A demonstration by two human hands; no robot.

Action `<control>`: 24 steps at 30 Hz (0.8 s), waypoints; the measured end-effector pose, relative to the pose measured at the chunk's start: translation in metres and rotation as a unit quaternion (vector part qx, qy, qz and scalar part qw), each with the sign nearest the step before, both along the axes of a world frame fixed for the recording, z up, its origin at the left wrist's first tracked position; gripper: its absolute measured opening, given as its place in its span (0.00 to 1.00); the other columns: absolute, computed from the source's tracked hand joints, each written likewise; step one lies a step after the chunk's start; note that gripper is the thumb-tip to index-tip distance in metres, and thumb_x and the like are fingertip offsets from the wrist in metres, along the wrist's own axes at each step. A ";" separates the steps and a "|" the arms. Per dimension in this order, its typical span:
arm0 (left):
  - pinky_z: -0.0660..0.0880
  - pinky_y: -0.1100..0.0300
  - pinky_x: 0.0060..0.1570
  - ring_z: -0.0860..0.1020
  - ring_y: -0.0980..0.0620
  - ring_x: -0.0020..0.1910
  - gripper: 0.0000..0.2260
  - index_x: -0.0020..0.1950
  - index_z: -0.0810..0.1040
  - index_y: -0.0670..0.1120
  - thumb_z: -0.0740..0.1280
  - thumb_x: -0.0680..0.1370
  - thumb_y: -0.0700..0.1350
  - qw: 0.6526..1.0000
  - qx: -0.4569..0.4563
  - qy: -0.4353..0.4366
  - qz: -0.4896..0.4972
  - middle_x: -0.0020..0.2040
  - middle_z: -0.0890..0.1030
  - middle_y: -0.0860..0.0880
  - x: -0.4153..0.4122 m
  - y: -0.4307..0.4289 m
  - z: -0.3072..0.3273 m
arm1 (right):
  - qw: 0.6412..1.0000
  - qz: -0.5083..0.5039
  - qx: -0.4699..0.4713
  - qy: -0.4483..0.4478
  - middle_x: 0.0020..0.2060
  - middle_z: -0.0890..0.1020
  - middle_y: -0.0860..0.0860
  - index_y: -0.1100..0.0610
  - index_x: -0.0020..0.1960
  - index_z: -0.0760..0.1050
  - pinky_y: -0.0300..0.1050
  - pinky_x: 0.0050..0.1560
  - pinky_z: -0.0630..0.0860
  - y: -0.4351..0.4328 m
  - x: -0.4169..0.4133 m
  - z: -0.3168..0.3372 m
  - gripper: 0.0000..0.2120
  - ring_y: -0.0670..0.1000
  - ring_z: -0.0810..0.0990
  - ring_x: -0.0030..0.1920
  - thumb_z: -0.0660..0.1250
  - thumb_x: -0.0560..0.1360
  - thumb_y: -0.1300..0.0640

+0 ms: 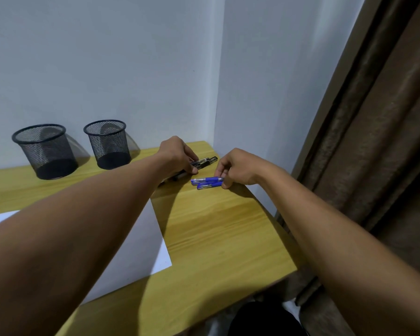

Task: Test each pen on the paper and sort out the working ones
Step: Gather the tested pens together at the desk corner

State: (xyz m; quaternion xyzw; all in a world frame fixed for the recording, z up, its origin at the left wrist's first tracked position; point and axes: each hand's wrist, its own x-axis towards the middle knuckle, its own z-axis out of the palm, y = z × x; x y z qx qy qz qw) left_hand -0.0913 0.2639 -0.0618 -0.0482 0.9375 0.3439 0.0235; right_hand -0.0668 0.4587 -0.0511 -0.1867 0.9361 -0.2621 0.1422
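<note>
Two blue pens (206,183) lie side by side on the wooden table (223,229) near its far right corner. My right hand (238,167) pinches their right ends with thumb and fingers. Black and clear pens (205,161) lie just behind them. My left hand (178,154) covers the left part of these and its fingers close on them. A white sheet of paper (153,241) lies on the table under my left forearm, mostly hidden by it.
Two black mesh pen cups stand against the back wall, one at the left (45,151) and one toward the middle (108,144); both look empty. A brown curtain (364,132) hangs at the right, beyond the table's edge.
</note>
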 end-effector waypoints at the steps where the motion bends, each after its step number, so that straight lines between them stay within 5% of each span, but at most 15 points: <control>1: 0.73 0.59 0.51 0.79 0.50 0.53 0.20 0.55 0.85 0.46 0.82 0.64 0.41 1.000 -0.008 -0.003 -0.004 0.54 0.85 0.47 -0.001 0.000 0.001 | 1.000 -0.001 -0.002 0.001 0.41 0.81 0.49 0.52 0.44 0.81 0.46 0.50 0.76 0.000 -0.001 0.000 0.12 0.49 0.79 0.45 0.74 0.72 0.69; 13: 0.76 0.54 0.59 0.78 0.47 0.57 0.21 0.55 0.86 0.49 0.82 0.64 0.42 0.999 -0.025 -0.009 -0.024 0.55 0.84 0.47 -0.009 0.002 -0.001 | 1.000 0.013 -0.017 -0.004 0.42 0.82 0.50 0.54 0.48 0.83 0.45 0.50 0.78 0.000 0.002 -0.002 0.11 0.49 0.80 0.45 0.75 0.72 0.68; 24: 0.76 0.57 0.51 0.79 0.48 0.55 0.21 0.59 0.84 0.47 0.80 0.67 0.41 0.996 -0.062 0.016 -0.059 0.56 0.84 0.46 -0.010 0.005 -0.001 | 1.000 0.024 0.018 0.006 0.42 0.82 0.47 0.54 0.51 0.84 0.43 0.46 0.74 -0.005 -0.001 -0.003 0.08 0.47 0.79 0.45 0.76 0.73 0.62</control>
